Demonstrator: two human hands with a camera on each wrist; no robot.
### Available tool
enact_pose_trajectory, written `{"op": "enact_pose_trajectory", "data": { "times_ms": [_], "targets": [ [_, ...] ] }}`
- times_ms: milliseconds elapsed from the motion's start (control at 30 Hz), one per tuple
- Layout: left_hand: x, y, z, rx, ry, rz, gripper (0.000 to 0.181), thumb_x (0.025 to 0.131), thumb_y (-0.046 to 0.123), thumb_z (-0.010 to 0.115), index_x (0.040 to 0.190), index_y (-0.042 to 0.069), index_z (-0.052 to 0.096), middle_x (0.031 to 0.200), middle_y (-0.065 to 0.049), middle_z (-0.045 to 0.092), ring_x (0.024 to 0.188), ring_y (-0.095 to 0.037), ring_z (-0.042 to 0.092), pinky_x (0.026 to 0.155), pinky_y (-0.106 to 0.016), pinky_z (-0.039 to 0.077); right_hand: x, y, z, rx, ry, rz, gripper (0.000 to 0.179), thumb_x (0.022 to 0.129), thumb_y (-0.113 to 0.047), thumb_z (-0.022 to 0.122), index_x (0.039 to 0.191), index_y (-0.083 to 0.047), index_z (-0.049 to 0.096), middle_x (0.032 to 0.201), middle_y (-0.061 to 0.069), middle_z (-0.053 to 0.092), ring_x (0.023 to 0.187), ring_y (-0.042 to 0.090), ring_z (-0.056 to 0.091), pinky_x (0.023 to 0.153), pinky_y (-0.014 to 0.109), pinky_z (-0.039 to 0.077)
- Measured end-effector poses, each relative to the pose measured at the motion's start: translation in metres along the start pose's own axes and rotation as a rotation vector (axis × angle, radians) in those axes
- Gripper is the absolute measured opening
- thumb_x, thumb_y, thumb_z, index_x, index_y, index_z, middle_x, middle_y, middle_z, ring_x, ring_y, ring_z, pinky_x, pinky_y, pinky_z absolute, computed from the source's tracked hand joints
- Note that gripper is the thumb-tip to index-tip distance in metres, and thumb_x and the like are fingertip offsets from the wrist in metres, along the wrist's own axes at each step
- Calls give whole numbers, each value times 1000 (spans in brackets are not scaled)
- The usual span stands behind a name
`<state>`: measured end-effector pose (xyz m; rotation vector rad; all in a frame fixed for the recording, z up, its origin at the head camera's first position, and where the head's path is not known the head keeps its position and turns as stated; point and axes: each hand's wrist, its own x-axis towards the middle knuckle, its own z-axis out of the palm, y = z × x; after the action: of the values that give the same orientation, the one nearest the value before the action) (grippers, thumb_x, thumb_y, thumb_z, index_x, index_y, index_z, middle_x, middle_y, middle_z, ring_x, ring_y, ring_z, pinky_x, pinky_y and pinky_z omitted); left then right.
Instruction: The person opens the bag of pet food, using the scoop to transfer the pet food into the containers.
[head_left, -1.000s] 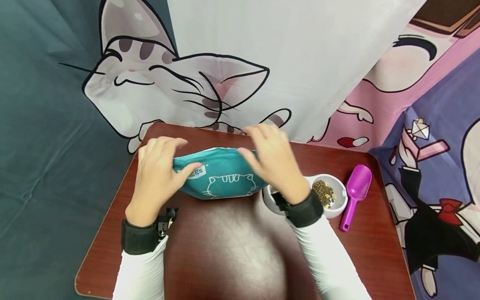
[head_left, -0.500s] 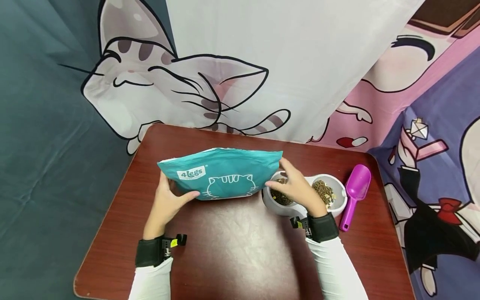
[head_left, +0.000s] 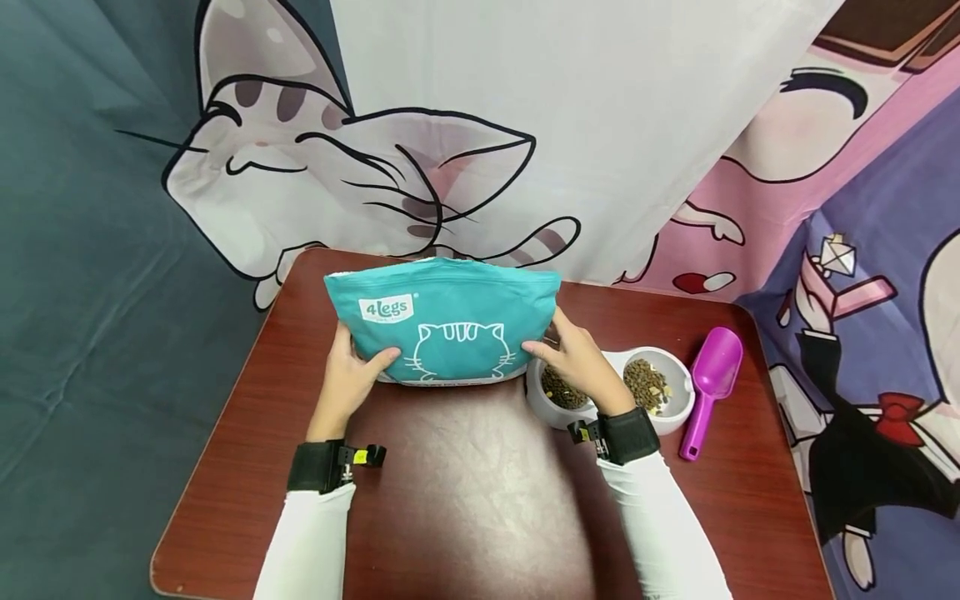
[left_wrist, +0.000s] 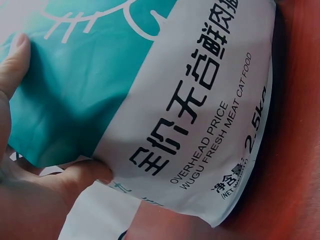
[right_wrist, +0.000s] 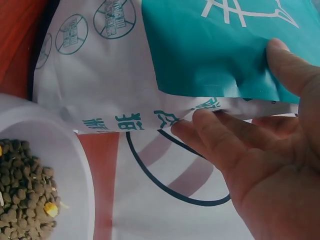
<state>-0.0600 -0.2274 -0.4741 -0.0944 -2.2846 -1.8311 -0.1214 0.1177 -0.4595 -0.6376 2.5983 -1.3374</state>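
Note:
A teal and white cat food bag [head_left: 453, 325] with a cat outline stands near the back of the table, its top edge towards the wall. My left hand [head_left: 347, 375] grips its left side, thumb on the teal front and fingers round the edge. On the opposite side my right hand [head_left: 585, 362] holds the bag the same way, its thumb [right_wrist: 290, 65] pressing the front. Printed lettering on the bag's white lower part shows in the left wrist view. Just right of the bag sits a double bowl [head_left: 678, 412] with brown kibble, partly behind my right hand.
A purple scoop [head_left: 715, 375] lies right of the bowl on the reddish-brown table [head_left: 247, 467]. Behind the table hangs a cloth with cartoon cats [head_left: 450, 167].
My hands came down from the bag's top to its sides and took hold there. Since then the bag has shifted back and more upright, showing more of its front.

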Motion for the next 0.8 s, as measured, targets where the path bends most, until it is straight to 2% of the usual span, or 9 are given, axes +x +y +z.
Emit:
{"op": "enact_pose_trajectory", "data": {
  "times_ms": [100,333,467,567,633,700,800],
  "targets": [
    [11,-1,0,15,-11,16,83,83,3,74,150,10,26,143,-19,40,131,-31,39,109,-57,32,3,0,-2,-16,6,14,74,90,-39,65,152,-37,24,130,15,63,115,25,61,91,44,54],
    [38,-8,1,22,-32,34,82,86,7,73,152,13,25,146,-17,40,133,-29,39,110,-56,31,10,-3,-3,8,28,37,73,92,-38,63,153,-30,24,132,19,61,119,27,58,95,46,51],
    [47,-20,-2,13,-33,-5,84,86,10,73,153,12,22,148,-18,39,134,-30,37,110,-56,31,7,-1,-4,-22,2,59,78,94,-42,60,156,-29,15,141,20,53,124,29,54,99,47,49],
    [41,-36,-10,45,-38,-88,91,87,18,72,156,15,13,156,-17,29,140,-29,31,111,-56,30,-8,11,-10,-89,18,55,76,96,-43,57,156,-25,16,146,19,48,128,31,49,101,51,46],
    [32,-46,-17,107,-43,-137,96,88,25,72,157,21,6,160,-15,21,144,-28,25,112,-58,28,-24,20,-17,-136,76,38,68,97,-36,57,154,-16,26,145,20,48,127,33,49,101,54,45],
    [17,-54,-25,228,-45,-169,98,88,34,71,157,26,2,162,-13,15,145,-31,21,111,-61,27,-44,31,-24,-177,156,16,58,98,-28,58,148,-9,37,139,22,53,124,35,52,99,57,45],
    [-7,-61,-39,418,-36,-168,97,87,43,69,157,30,3,163,-13,14,144,-37,20,108,-67,26,-72,51,-33,-232,277,3,46,97,-17,59,140,-4,48,129,23,60,114,37,57,94,57,47]
  ]
}}
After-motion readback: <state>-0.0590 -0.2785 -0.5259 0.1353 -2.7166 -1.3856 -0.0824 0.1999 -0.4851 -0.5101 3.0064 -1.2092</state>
